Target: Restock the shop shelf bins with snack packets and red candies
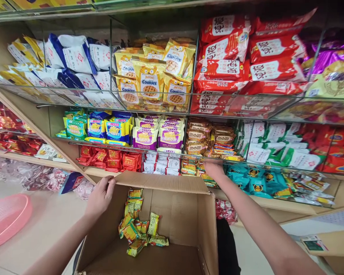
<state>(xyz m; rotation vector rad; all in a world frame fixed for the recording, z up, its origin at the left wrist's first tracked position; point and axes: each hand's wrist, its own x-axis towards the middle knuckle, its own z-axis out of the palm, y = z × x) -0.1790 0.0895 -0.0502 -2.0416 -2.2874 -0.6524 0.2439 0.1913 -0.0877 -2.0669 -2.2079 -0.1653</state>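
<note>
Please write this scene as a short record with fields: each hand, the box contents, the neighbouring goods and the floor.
Left hand: holds the flap edge of the cardboard box
Right hand: reaches in at the yellow packets on the lowest shelf; fingertips hidden
Box contents: small yellow-green packets, loosely scattered
Neighbouring goods: white packets to the left, teal packets to the right
Floor: pink basket at far left

Left hand (102,193) curled, right arm (252,210) extended
</note>
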